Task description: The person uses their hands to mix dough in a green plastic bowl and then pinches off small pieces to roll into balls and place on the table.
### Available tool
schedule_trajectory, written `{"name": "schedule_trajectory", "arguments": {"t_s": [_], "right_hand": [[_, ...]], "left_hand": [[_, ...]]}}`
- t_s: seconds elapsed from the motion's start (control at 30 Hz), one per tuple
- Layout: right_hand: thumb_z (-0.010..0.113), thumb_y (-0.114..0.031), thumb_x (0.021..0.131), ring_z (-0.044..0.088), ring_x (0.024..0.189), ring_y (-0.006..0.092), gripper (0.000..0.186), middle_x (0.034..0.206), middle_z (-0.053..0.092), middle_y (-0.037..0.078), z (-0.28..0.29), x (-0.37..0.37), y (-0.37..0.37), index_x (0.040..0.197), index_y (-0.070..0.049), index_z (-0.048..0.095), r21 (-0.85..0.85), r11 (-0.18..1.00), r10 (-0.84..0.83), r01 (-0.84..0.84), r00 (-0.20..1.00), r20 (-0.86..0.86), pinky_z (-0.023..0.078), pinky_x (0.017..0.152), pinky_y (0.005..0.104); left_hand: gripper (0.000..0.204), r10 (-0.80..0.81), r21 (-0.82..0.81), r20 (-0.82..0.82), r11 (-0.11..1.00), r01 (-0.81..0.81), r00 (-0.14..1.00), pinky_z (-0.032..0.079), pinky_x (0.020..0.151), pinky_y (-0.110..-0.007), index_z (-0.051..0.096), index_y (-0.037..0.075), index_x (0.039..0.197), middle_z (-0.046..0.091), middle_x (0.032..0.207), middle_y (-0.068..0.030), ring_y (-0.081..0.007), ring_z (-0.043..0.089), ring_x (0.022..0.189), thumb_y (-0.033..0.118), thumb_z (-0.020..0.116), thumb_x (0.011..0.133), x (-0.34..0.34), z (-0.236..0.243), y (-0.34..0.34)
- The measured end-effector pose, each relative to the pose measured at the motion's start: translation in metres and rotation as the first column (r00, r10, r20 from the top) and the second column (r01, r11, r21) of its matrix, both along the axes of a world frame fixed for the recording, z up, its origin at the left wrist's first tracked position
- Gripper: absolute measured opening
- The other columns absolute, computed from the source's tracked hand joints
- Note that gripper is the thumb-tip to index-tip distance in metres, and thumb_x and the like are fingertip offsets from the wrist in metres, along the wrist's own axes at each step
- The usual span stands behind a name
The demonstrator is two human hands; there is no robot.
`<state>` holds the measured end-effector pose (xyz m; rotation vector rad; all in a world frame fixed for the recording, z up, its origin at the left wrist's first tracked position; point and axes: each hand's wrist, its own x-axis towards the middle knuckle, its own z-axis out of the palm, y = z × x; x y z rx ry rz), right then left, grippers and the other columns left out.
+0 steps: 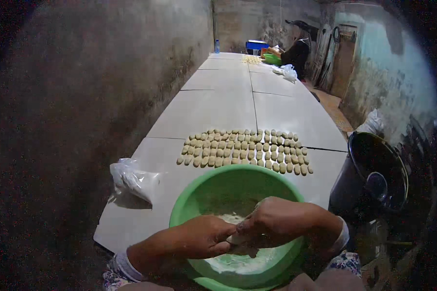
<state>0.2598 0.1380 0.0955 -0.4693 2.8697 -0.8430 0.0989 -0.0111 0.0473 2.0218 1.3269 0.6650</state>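
Note:
Both of my hands are inside a large green basin [189, 199] that has white flour [240, 264] in the bottom. My left hand [211, 235] and my right hand [267, 223] meet at a pale piece of dough [235, 238], their fingers closed round it and partly hiding it. Beyond the basin, several rows of small oval dough pieces [243, 145] lie on the white tiled table [218, 106]. A clear plastic bag [133, 182] of white contents rests left of the basin.
A dark bucket [344, 179] stands at the right. At the table's far end are a person in dark clothing [296, 53], a green bowl [272, 59], a blue crate [256, 44], white bags [289, 72], more small pieces and a bottle [217, 46]. A wall runs along the left.

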Motion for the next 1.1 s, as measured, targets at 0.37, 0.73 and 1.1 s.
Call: {"name": "schedule_trajectory", "arguments": {"t_s": [0.37, 0.73, 1.1], "right_hand": [[0.058, -0.024, 0.083, 0.057, 0.063, 0.0353, 0.016, 0.071, 0.059, 0.015, 0.002, 0.001, 0.017, 0.084, -0.008, 0.060, 0.050, 0.999, -0.031, 0.022, 0.981, 0.190, 0.043, 0.056, 0.0404], [0.063, -0.026, 0.080, 0.062, 0.064, 0.0320, 0.021, 0.071, 0.062, 0.014, 0.006, 0.003, 0.040, 0.084, -0.005, 0.062, 0.203, 0.962, -0.229, 0.184, 0.946, 0.230, 0.047, 0.058, 0.0404], [0.062, -0.034, 0.082, 0.057, 0.094, 0.0375, 0.041, 0.101, 0.056, 0.020, -0.003, 0.002, 0.012, 0.107, -0.003, 0.053, 0.033, 0.970, -0.229, 0.243, 0.946, -0.228, 0.046, 0.079, 0.0452]], "left_hand": [[0.023, 0.060, 0.102, -0.175, 0.994, -0.042, 0.983, 0.043, 0.065, -0.050, 0.056, 0.002, 0.084, 0.055, 0.068, -0.0215, -0.0421, 0.055, 0.068, 0.024, 0.052, 0.080, -0.010, 0.000, -0.004], [0.023, 0.390, 0.090, -0.192, 0.921, -0.379, 0.901, 0.046, 0.067, -0.045, 0.059, 0.005, 0.094, 0.060, 0.077, -0.0188, -0.0375, 0.060, 0.074, 0.025, 0.053, 0.084, -0.026, 0.018, -0.005], [0.026, 0.251, -0.262, 0.232, 0.947, -0.188, 0.940, 0.043, 0.074, -0.038, 0.047, 0.002, 0.103, 0.055, 0.081, -0.0147, -0.0266, 0.054, 0.078, 0.024, 0.037, 0.094, -0.015, 0.007, 0.000]]}}
